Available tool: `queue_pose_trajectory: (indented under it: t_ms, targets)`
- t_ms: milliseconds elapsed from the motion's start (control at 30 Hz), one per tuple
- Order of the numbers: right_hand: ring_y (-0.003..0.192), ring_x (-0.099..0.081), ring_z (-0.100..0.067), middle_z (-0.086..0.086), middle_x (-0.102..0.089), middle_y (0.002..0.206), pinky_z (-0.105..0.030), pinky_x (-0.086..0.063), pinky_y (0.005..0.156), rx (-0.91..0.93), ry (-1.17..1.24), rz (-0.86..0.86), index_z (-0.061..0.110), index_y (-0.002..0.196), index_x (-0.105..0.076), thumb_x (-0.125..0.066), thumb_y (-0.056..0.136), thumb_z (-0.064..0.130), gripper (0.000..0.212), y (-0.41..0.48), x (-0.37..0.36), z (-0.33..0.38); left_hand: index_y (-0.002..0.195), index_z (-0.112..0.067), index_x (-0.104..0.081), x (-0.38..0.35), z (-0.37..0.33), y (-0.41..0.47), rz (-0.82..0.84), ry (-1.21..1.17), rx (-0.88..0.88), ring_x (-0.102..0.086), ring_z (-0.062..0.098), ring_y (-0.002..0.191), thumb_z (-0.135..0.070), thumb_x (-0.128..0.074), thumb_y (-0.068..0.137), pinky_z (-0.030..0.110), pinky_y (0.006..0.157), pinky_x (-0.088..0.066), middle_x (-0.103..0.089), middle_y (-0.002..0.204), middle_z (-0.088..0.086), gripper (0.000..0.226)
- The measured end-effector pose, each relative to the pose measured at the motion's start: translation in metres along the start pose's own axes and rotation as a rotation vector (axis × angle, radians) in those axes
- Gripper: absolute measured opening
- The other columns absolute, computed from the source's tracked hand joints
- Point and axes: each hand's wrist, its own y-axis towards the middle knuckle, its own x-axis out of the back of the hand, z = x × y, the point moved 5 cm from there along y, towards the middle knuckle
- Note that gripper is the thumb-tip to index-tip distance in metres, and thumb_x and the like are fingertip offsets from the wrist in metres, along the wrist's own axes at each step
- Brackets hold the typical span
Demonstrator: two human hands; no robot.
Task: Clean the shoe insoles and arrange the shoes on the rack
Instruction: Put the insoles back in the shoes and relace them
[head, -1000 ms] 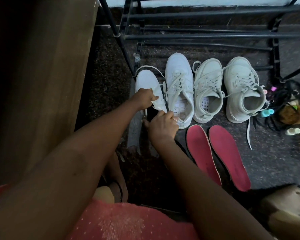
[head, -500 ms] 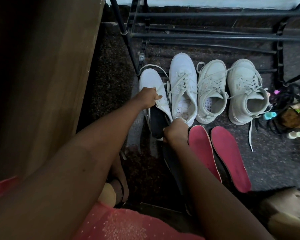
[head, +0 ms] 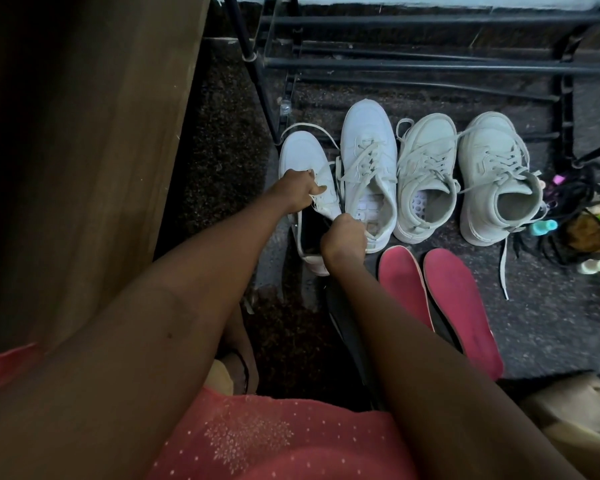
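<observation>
Four pale lace-up shoes stand in a row on the floor in front of the black metal rack (head: 430, 67). My left hand (head: 297, 192) grips the tongue and laces of the leftmost white shoe (head: 302, 154) and holds it open. My right hand (head: 343, 237) is curled at that shoe's opening, pinching the dark insole (head: 310, 230) that shows inside. The second white shoe (head: 368, 133) shows a bare white grid footbed. Two red insoles (head: 400, 282) (head: 461, 306) lie below the shoes. Another dark insole (head: 349, 334) lies partly hidden under my right forearm.
A wooden furniture panel (head: 84, 133) walls off the left side. Two off-white shoes (head: 426, 150) (head: 485, 150) stand to the right, with a loose lace trailing down. Hair ties and small bottles (head: 582, 220) clutter the right edge. My bare foot (head: 575, 400) rests at lower right.
My left hand has pulled the tongue up, so the leftmost shoe gapes wider and its dark insole shows. My right hand has shifted to the opening's right rim.
</observation>
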Motion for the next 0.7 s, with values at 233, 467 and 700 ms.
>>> queue_pose_trajectory:
  t_ms: [233,467,700]
  targets:
    - [0.11,-0.054,-0.034,-0.021,-0.053,0.12,-0.036,-0.045,0.086,0.015,-0.033,0.02,-0.003,0.119,-0.049,-0.045,0.093,0.003,0.027,0.005,-0.004,0.001,0.136,-0.015,-0.049,-0.003,0.004,0.003,-0.026,-0.045,0.017,-0.03,0.029,0.139,0.007,-0.04,0.091,0.026,0.109,-0.029,-0.031,0.15,0.018,0.051]
    - [0.081,-0.058,-0.035,-0.019,-0.061,0.088,-0.035,-0.045,0.063,0.479,-0.112,-0.217,-0.002,0.089,-0.063,-0.061,0.086,0.018,0.021,-0.019,-0.002,-0.008,0.136,-0.017,-0.049,-0.008,0.007,0.005,-0.054,-0.066,0.016,-0.024,0.026,0.142,0.007,-0.039,0.09,0.025,0.113,-0.023,-0.023,0.153,0.018,0.053]
    - [0.073,-0.059,-0.029,-0.011,-0.062,0.075,-0.032,-0.047,0.069,0.769,-0.584,-0.125,0.007,0.076,-0.065,-0.069,0.073,0.014,0.009,-0.033,-0.031,-0.002,0.137,-0.018,-0.047,-0.011,0.008,0.007,-0.043,-0.077,0.013,-0.022,0.026,0.143,0.007,-0.039,0.09,0.025,0.114,-0.023,-0.02,0.154,0.018,0.054]
